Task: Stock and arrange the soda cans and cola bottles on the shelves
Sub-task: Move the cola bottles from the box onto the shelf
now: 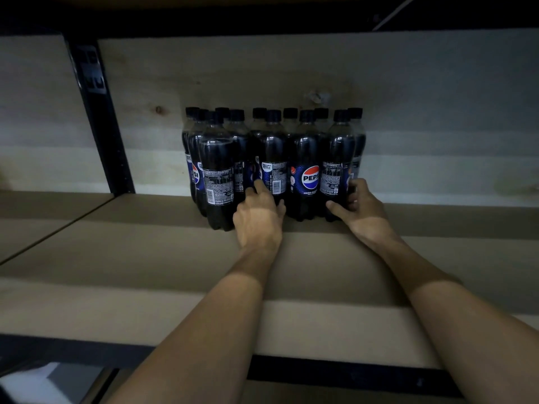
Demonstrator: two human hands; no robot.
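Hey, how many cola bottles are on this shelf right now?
12 bottles, by visible caps, clustered at the shelf's back: six in the rear row, five in the next row, one out front at the left end. More could be hidden behind.

Dark cola bottles (272, 164) with black caps (273, 115), blue labels bearing a red-white-blue roundel (309, 177), pale tan shelf (175, 252), black upright (99, 118)

A black metal upright (99, 118) with slotted holes stands before a pale wooden back panel (291, 71) marked by a dark knot (159, 109); a white cable (396, 11) crosses the dim upper right corner.
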